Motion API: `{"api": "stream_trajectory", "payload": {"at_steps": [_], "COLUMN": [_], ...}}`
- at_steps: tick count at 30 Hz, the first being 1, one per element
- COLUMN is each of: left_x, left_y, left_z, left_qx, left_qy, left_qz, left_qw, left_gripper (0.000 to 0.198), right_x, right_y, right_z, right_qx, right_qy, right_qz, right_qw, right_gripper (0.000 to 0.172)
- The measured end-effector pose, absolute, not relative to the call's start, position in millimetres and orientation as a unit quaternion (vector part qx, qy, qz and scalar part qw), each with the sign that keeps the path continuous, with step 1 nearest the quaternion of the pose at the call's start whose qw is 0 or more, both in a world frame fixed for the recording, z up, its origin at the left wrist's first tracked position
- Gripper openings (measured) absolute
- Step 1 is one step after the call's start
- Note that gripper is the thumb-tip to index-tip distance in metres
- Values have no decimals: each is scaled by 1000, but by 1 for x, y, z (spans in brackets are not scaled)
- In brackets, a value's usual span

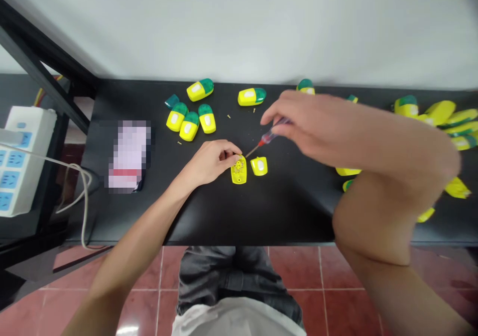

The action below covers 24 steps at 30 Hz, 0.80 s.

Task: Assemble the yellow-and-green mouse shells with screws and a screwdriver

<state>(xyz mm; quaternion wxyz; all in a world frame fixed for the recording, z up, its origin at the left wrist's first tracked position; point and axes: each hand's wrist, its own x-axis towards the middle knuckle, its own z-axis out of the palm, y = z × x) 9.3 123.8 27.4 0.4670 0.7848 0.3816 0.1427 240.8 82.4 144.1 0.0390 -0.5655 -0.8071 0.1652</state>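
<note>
Logged from my remote feed: left hand [211, 163], fingertips [234, 152] pinched on open yellow plastic casing [239, 174], mid black tabletop [261, 216]; right hand [317, 127] clenched round red-handled screwdriver [269, 137], tip near casing.

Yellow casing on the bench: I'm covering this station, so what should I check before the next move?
Left hand on yellow casing: ok, holding its upper end.
Screwdriver in right hand: ok, gripped, though blurred.
Screwdriver tip seated in a screw: cannot tell, too small to see.
Small parts inside the casing: cannot tell, too small to judge.
Second yellow casing piece: ok, lying apart beside it.
Yellow bits on the black bench top: not ok, a few lie loose.
</note>
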Motion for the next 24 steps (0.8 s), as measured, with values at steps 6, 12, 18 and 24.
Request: {"api": "stream_trajectory", "payload": {"at_steps": [6,12,18,24], "left_x": [11,11,16,68], "left_y": [125,122,129,167], "left_z": [27,28,39,59], "left_qx": [778,779,786,843], "left_qy": [427,444,473,477], "left_qz": [189,206,216,93], "left_qw": [419,392,333,230], "left_gripper": [11,11,15,14], "right_x": [273,286,296,297], "right_y": [101,118,126,123], "right_z": [170,148,133,134], "right_qx": [-769,-747,-703,-704], "right_qy": [-603,-594,-610,-616], "right_qz": [153,258,289,277], "right_qw": [151,151,226,220], "right_gripper": [31,30,30,32]}}
